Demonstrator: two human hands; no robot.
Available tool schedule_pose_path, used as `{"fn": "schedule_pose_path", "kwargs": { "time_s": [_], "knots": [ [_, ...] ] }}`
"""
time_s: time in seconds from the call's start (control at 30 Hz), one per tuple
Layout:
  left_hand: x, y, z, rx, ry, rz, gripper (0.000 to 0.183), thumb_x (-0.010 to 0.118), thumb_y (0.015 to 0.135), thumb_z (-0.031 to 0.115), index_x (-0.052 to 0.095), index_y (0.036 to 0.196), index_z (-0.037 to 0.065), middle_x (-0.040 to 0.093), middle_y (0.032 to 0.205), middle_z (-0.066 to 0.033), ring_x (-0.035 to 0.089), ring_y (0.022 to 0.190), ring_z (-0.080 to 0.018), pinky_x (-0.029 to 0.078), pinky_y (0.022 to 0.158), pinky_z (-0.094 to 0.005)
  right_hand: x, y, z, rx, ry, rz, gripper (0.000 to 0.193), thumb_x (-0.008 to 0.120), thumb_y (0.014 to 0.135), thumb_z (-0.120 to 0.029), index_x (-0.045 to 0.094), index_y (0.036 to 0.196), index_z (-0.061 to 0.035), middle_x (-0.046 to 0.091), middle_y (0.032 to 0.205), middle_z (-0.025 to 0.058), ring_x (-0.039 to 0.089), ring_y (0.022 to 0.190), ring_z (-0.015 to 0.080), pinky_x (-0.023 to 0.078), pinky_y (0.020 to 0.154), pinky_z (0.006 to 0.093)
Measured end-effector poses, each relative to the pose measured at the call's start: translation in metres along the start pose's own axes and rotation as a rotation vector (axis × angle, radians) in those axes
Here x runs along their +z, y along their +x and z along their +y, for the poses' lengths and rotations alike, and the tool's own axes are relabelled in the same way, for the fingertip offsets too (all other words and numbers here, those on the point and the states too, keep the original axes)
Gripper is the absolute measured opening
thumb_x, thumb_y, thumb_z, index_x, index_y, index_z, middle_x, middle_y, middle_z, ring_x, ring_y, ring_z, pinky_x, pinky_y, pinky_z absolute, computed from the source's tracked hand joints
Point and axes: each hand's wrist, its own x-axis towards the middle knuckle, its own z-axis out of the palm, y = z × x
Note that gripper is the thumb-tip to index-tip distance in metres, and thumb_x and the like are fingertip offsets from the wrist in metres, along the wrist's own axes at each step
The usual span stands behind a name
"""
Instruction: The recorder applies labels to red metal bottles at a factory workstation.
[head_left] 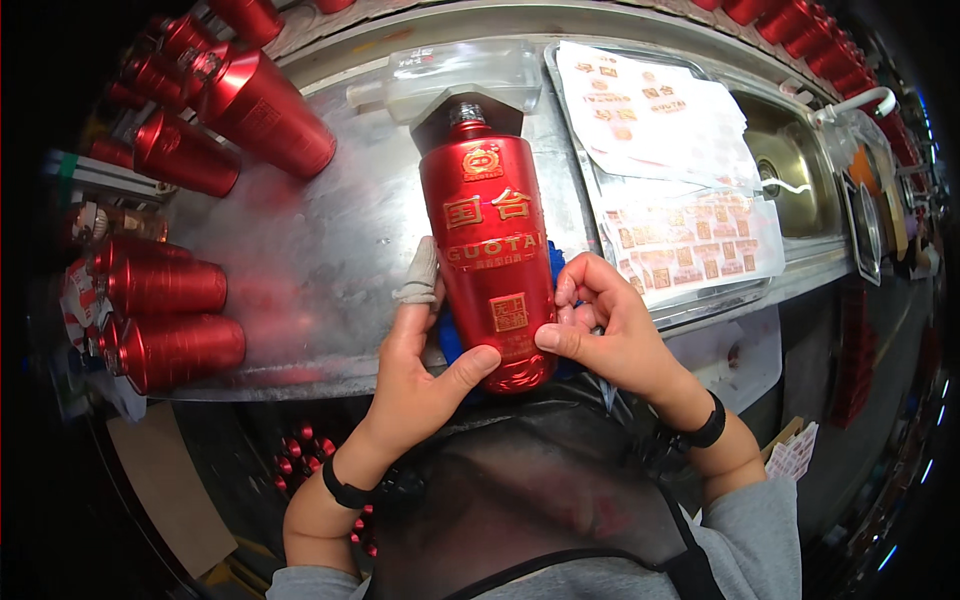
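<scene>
A glossy red bottle (478,285) with raised gold lettering and emblems lies in front of me, its neck pointing away and its base toward my body. My left hand (425,365) grips its lower left side, thumb on the front near the base; a whitish cover wraps one fingertip. On the other side, my right hand (620,335) has its thumb pressed to the bottle's lower right edge, with the other fingers curled close beside it. A dark angular block (430,130) sits around the neck. Blue cloth (450,345) shows partly under the bottle.
Several red bottles (265,110) stand on the metal table (350,230) at left. A clear bottle (465,75) lies beyond the block. Sheets of gold decals (690,240) rest on a tray at right, beside a metal sink (790,165) with a white tap (870,100).
</scene>
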Motion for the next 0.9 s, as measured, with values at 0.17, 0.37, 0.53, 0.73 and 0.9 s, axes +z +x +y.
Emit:
{"fn": "schedule_pose_path", "kwargs": {
  "time_s": [0.17,0.37,0.53,0.73,0.9],
  "knots": [
    [-0.001,-0.001,0.001,0.034,-0.017,-0.008,0.097,0.074,0.090,0.021,0.009,0.156,-0.007,0.028,0.158,-0.0217,0.030,0.146,-0.0280,0.024,0.119,-0.0389,0.006,-0.002,-0.005,-0.025,-0.054,0.010,0.035,0.082,0.082,-0.015,0.051,0.096,-0.0094,0.048,0.083,-0.0056,0.036,0.064,-0.0026,0.032,0.057,0.0136],
    [-0.002,-0.002,-0.002,0.040,0.013,-0.016,0.097,0.074,0.089,0.021,0.009,0.156,-0.007,0.029,0.158,-0.0221,0.030,0.146,-0.0279,0.025,0.118,-0.0381,0.003,-0.002,-0.018,0.054,0.023,0.040,0.029,0.080,0.083,-0.011,0.053,0.095,-0.0081,0.053,0.081,-0.0043,0.042,0.065,-0.0020,0.034,0.056,0.0140],
    [0.004,0.000,0.006,0.094,0.132,-0.036,0.100,0.075,0.087,0.022,0.008,0.155,-0.007,0.032,0.156,-0.0228,0.034,0.144,-0.0288,0.027,0.117,-0.0379,-0.050,0.012,-0.012,0.096,0.526,0.309,0.022,0.060,0.095,-0.027,0.059,0.094,-0.0050,0.063,0.081,0.0066,0.059,0.063,0.0133,0.045,0.055,0.0255],
    [0.004,-0.004,0.003,0.065,0.141,-0.004,0.102,0.075,0.087,0.023,0.005,0.155,-0.007,0.033,0.154,-0.0255,0.036,0.142,-0.0310,0.029,0.116,-0.0385,0.002,-0.013,-0.039,-0.279,-0.021,0.380,0.037,0.068,0.083,0.003,0.052,0.117,0.0009,0.065,0.096,0.0089,0.065,0.078,0.0218,0.056,0.074,0.0350],
    [0.003,-0.004,0.006,0.043,0.183,-0.007,0.102,0.075,0.085,0.023,0.006,0.155,-0.008,0.031,0.154,-0.0279,0.035,0.143,-0.0344,0.028,0.116,-0.0387,0.024,-0.003,-0.063,-0.765,-0.748,0.001,0.030,0.076,0.072,0.004,0.067,0.100,0.0012,0.065,0.084,0.0142,0.064,0.074,0.0287,0.052,0.068,0.0352]
  ]
}}
